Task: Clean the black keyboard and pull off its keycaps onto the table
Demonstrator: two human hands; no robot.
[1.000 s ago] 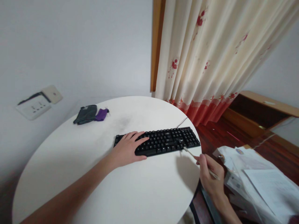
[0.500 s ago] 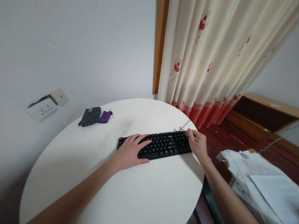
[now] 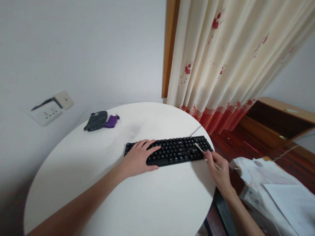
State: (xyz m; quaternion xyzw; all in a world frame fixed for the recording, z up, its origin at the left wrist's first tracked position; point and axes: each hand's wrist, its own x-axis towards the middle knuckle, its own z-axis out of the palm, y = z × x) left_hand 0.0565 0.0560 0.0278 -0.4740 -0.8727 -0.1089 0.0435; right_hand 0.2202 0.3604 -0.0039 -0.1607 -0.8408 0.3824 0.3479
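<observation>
On the illegibly lettered keyboard (image 3: 173,152) the left grip (image 3: 138,159) lies spread; the right grip (image 3: 219,168) clamps a brush (image 3: 199,148).

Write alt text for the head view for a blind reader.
A person's left hand rests on a black keyboard while the right hand holds a pale brush-like tool over its right end. A grey pouch-like item and purple cloth lie farther back on the white table.

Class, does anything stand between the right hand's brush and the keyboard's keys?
Nothing visible does: the brush, held in the right hand, has its head over the right part of the keyboard. The left hand lies farther left, well clear.
</observation>
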